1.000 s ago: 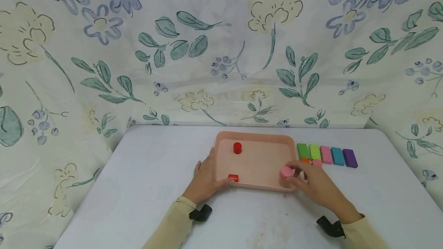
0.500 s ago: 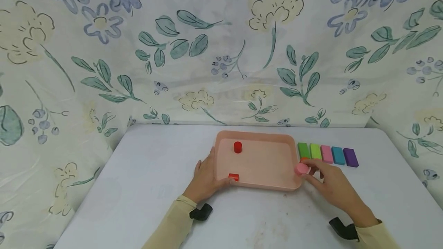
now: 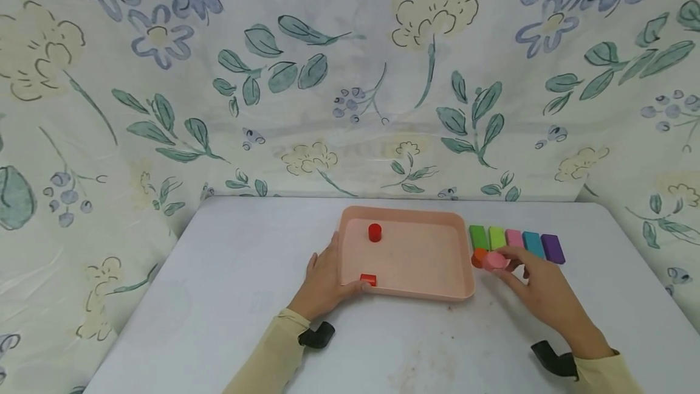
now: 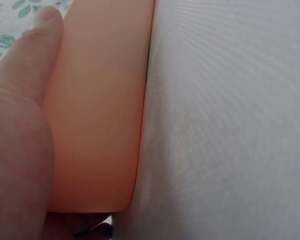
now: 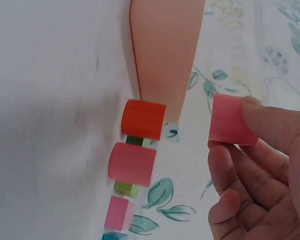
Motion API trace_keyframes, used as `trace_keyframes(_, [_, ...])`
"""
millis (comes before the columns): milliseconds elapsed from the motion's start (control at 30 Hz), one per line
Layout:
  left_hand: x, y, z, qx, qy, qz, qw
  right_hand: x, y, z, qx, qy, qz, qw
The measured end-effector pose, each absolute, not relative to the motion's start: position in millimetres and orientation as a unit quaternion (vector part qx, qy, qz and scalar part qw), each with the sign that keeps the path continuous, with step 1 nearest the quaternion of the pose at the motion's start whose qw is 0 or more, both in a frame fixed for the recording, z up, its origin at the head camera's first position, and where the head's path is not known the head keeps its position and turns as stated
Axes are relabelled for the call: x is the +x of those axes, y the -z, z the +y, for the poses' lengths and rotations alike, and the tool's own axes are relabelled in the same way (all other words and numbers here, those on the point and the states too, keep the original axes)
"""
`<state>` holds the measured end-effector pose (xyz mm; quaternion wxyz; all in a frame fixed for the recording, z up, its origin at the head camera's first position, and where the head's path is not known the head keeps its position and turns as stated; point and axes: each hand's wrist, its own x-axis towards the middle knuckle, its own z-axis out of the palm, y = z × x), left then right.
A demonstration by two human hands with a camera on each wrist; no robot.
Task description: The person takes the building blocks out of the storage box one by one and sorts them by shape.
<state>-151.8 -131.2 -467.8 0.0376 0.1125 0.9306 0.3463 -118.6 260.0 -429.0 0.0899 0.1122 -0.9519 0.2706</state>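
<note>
My left hand (image 3: 326, 278) rests at the left front corner of a shallow peach tray (image 3: 415, 292), straight fingers along its left side and thumb (image 4: 40, 55) at the front rim. Inside the tray, one red cylinder (image 3: 374, 233) stands upright and another red cylinder (image 3: 368, 279) lies by the front wall. Right of the tray, my right hand (image 3: 538, 278) pinches a pink cylinder (image 5: 229, 120) between thumb and fingers, raised above the table. A second pink cylinder (image 5: 132, 164) and an orange cylinder (image 5: 144, 119) stand close by; the held piece covers that second one in the head view.
Beyond the cylinders runs a row of rectangular blocks: green (image 3: 478, 236), lime (image 3: 496, 236), pink (image 3: 514, 238), blue (image 3: 535, 244) and purple (image 3: 553, 248). A floral cloth (image 3: 350, 78) hangs behind the white table (image 3: 246, 248).
My right hand has carried the pink cylinder rightward, from over the tray's right front corner to beside the orange cylinder. The left hand and tray have stayed put.
</note>
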Motion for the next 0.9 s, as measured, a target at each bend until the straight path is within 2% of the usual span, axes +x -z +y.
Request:
trace_keyframes(233, [-152.5, 468.7, -131.7, 0.111, -0.338, 0.934, 0.038, -119.4, 430.1, 267.8, 0.083, -0.261, -0.953, 0.131])
trace_keyframes(900, [-151.7, 470.8, -132.4, 0.112, -0.352, 0.929, 0.032, -122.5, 446.1, 281.0, 0.024, -0.252, -0.953, 0.165])
